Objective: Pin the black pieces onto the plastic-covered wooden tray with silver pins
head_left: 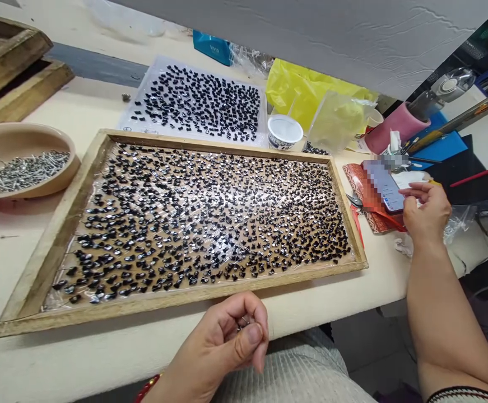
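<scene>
A wooden tray [54, 235] lined with clear film holds many small glossy black pieces [210, 218] in rows. My left hand [227, 341] rests at the table's near edge below the tray, fingers curled in a pinch round something small and metallic that I cannot name. My right hand [424, 212] is out to the right of the tray, its fingertips touching a phone [384, 182] that lies on a red patterned mat [359, 184].
A beige bowl [0, 145] of small metal pins sits at left. Behind the tray lie a clear sheet [143, 95] with more black pieces, a white cup [284, 132], yellow bags [302, 89], a pink roll [397, 126], and scissors [355, 200] beside the mat.
</scene>
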Tool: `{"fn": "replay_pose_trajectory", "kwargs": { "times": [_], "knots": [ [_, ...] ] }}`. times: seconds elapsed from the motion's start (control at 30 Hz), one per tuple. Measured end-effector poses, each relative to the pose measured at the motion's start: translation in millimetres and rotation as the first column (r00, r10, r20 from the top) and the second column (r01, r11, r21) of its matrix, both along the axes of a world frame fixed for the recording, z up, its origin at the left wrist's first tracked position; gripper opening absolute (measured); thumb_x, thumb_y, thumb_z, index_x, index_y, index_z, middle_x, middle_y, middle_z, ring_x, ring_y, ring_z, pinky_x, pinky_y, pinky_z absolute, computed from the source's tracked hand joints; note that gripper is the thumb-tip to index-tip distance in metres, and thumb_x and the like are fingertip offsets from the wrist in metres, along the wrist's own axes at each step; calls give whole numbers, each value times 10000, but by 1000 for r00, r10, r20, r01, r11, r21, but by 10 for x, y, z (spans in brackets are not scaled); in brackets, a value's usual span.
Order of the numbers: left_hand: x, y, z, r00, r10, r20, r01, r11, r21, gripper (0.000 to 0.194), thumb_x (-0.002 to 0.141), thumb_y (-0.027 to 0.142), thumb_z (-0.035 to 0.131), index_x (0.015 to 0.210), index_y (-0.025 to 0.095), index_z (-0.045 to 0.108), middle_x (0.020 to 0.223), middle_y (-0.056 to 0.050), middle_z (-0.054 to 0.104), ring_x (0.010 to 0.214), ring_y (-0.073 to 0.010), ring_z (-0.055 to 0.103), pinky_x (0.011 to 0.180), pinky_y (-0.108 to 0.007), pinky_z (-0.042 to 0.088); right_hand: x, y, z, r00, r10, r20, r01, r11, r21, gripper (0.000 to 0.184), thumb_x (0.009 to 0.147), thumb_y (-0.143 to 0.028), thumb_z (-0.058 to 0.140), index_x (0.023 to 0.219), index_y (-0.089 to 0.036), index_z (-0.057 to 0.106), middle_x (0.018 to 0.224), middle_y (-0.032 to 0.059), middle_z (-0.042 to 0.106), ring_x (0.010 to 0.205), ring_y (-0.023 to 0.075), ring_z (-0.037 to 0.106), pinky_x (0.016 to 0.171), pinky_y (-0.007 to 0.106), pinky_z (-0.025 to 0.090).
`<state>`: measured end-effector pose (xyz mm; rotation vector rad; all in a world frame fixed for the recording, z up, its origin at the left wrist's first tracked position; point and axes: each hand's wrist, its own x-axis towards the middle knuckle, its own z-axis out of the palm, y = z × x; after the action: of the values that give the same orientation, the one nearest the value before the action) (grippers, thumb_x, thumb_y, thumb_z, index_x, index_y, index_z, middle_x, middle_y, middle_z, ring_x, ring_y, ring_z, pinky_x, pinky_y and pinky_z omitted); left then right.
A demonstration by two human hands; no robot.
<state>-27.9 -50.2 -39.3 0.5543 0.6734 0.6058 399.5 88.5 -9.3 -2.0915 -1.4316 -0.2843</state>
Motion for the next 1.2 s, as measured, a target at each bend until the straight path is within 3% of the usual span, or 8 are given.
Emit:
{"fn": "replay_pose_trajectory", "kwargs": {
  "times": [0.4, 0.57, 0.67, 0.73, 0.83, 0.93, 1.07, 1.2],
  "knots": [
    [-9, -37, -4, 997, 78, 27, -79, 996, 51, 465, 939, 567, 554, 651, 212, 464, 604, 55, 336, 558, -143, 230, 532, -313, 198, -252, -109, -67, 982, 152, -115, -122, 965, 234, 280, 779, -147, 523, 1043, -140, 616, 928, 111, 739, 838, 187, 723, 774, 337, 545],
    [53, -16, -39, 998, 49, 42, -51, 998, 40, 367, 934, 538, 588, 781, 207, 546, 647, 58, 360, 581, -138, 236, 537, -297, 196, -1307, -723, 23, 790, 577, -210, -466, 786, 407, 175, 825, -116, 615, 980, -187, 654, 841, 37, 685, 775, 164, 665, 741, 344, 535],
    [87, -5, -60, 998, 16, 61, -19, 998, 58, 344, 910, 523, 637, 803, 206, 559, 641, 63, 376, 575, -130, 244, 528, -289, 189, -1832, -1051, 44, 415, 873, -258, -862, 467, 196, 291, 823, -41, 561, 1054, -201, 639, 822, 24, 687, 775, 160, 643, 714, 342, 526],
    [81, -6, -68, 999, 6, 48, -10, 996, 85, 352, 909, 529, 636, 791, 208, 555, 632, 61, 389, 573, -130, 262, 532, -289, 202, -1912, -1078, 24, 370, 914, -167, -901, 397, 176, 346, 795, -31, 595, 1096, -199, 630, 847, 29, 702, 788, 167, 641, 734, 355, 522],
    [37, -14, -76, 1000, -6, -11, 7, 994, 113, 366, 922, 540, 607, 771, 212, 549, 628, 59, 387, 580, -136, 273, 542, -290, 218, -1579, -778, -2, 679, 727, -100, -699, 682, 213, 292, 835, -71, 555, 1074, -220, 632, 947, 49, 710, 905, 193, 655, 824, 375, 517],
    [-1, -20, -81, 999, -7, -42, 11, 994, 105, 374, 929, 548, 589, 764, 215, 545, 635, 59, 367, 587, -142, 256, 545, -292, 217, -962, -259, 35, 968, 249, -27, -246, 966, 84, 289, 869, -97, 442, 1103, -214, 564, 1114, 80, 699, 991, 184, 658, 872, 352, 502],
    [-4, -29, -74, 999, -9, -47, 15, 993, 119, 376, 941, 543, 568, 753, 219, 533, 635, 57, 362, 590, -148, 255, 560, -297, 228, -350, 271, 86, 994, 111, -16, -112, 988, -102, 412, 759, -9, 420, 1133, -161, 503, 1103, 150, 724, 1067, 241, 646, 995, 456, 433],
    [-3, -31, -64, 998, 0, -62, 8, 993, 121, 377, 946, 543, 557, 751, 221, 530, 641, 52, 376, 597, -151, 271, 571, -298, 240, -189, 394, 22, 997, 62, 46, -50, 970, -237, 379, 762, -43, 445, 1115, -167, 506, 1134, 159, 710, 1111, 299, 599, 1014, 544, 367]
  ]
}}
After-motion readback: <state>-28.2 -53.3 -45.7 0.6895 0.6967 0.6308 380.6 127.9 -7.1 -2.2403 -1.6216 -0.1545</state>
